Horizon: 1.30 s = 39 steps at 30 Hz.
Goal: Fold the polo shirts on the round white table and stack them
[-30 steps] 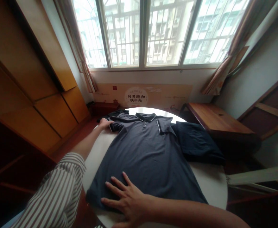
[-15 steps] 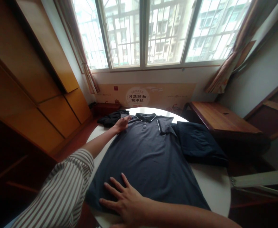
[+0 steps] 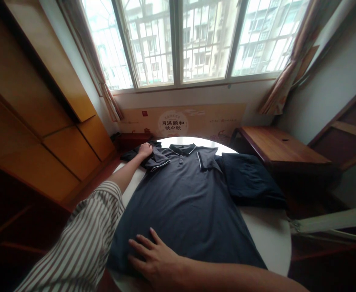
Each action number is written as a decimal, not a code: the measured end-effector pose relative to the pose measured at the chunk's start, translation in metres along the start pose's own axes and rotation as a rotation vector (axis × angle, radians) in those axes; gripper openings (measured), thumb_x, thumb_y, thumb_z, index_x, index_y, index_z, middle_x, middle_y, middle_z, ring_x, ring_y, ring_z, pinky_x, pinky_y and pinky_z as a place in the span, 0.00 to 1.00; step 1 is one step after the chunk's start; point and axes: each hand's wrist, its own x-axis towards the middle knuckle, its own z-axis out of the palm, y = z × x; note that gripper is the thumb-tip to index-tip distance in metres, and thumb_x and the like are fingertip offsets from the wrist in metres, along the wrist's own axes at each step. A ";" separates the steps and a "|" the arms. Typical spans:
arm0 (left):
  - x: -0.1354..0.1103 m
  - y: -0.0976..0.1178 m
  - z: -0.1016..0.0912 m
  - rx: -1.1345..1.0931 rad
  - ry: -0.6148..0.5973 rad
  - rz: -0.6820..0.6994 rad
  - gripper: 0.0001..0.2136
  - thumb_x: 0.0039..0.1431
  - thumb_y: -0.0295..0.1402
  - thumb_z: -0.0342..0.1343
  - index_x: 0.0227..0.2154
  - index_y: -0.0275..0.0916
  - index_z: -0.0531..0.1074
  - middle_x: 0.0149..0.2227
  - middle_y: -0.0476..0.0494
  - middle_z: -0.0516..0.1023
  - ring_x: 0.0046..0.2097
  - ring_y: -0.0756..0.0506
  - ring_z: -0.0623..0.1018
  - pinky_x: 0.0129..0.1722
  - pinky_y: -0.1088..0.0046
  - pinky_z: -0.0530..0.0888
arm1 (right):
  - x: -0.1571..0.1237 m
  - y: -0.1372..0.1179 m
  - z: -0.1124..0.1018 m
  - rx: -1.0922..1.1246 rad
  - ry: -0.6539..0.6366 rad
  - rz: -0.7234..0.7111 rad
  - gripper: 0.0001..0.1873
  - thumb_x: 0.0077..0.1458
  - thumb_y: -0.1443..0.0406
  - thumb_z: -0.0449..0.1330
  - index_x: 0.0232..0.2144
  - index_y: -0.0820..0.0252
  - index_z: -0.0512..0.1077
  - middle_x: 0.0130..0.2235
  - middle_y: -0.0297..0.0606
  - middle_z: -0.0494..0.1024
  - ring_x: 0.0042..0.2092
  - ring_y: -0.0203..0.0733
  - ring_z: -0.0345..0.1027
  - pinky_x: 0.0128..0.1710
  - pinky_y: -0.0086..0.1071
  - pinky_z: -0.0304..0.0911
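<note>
The grey shirt [image 3: 181, 202] lies on the round worktop [image 3: 266, 231], best kept smooth by light pressure from the right hand [image 3: 161, 259] near its hem [image 3: 115, 264], fingers spread and empty. The left hand [image 3: 146, 149], fingers curled at the shirt's shoulder, gripping or not I can't tell, has drawn back from near the collar [image 3: 182, 150], leaving the sleeve [image 3: 160, 161] folded inward.

On the tan banner [image 3: 196, 121] below the window [image 3: 178, 44], I read "月满颐和 / 映中秋" in dark characters [image 3: 172, 125]; its smaller print [image 3: 223, 120] I find illegible.

Right hand [image 3: 159, 259] on polo shirt [image 3: 184, 202]
</note>
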 end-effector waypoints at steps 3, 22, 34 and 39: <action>0.012 -0.012 0.004 -0.041 -0.069 -0.042 0.09 0.58 0.34 0.61 0.35 0.32 0.79 0.37 0.32 0.83 0.42 0.40 0.81 0.44 0.71 0.73 | 0.003 0.003 0.023 -0.140 0.068 -0.064 0.20 0.67 0.55 0.52 0.49 0.64 0.72 0.61 0.54 0.68 0.62 0.55 0.60 0.58 0.55 0.61; 0.010 -0.006 0.008 0.053 0.097 -0.011 0.15 0.65 0.34 0.52 0.50 0.32 0.73 0.53 0.29 0.75 0.55 0.37 0.74 0.55 0.64 0.69 | 0.003 0.006 0.048 -0.230 0.105 -0.250 0.14 0.70 0.59 0.49 0.48 0.59 0.69 0.58 0.43 0.73 0.59 0.41 0.65 0.58 0.38 0.64; -0.120 -0.039 0.006 0.310 0.078 0.419 0.20 0.66 0.40 0.51 0.55 0.34 0.69 0.49 0.32 0.72 0.50 0.37 0.72 0.51 0.61 0.71 | -0.006 -0.013 0.024 -0.280 0.042 -0.260 0.26 0.71 0.54 0.43 0.67 0.48 0.52 0.69 0.48 0.55 0.69 0.49 0.49 0.63 0.52 0.52; -0.135 -0.046 -0.016 0.118 0.083 0.349 0.13 0.65 0.33 0.51 0.48 0.36 0.74 0.41 0.38 0.76 0.42 0.42 0.77 0.48 0.66 0.73 | 0.004 -0.020 -0.008 -0.053 -0.062 -0.185 0.24 0.68 0.56 0.51 0.62 0.57 0.61 0.62 0.49 0.66 0.63 0.48 0.59 0.59 0.45 0.60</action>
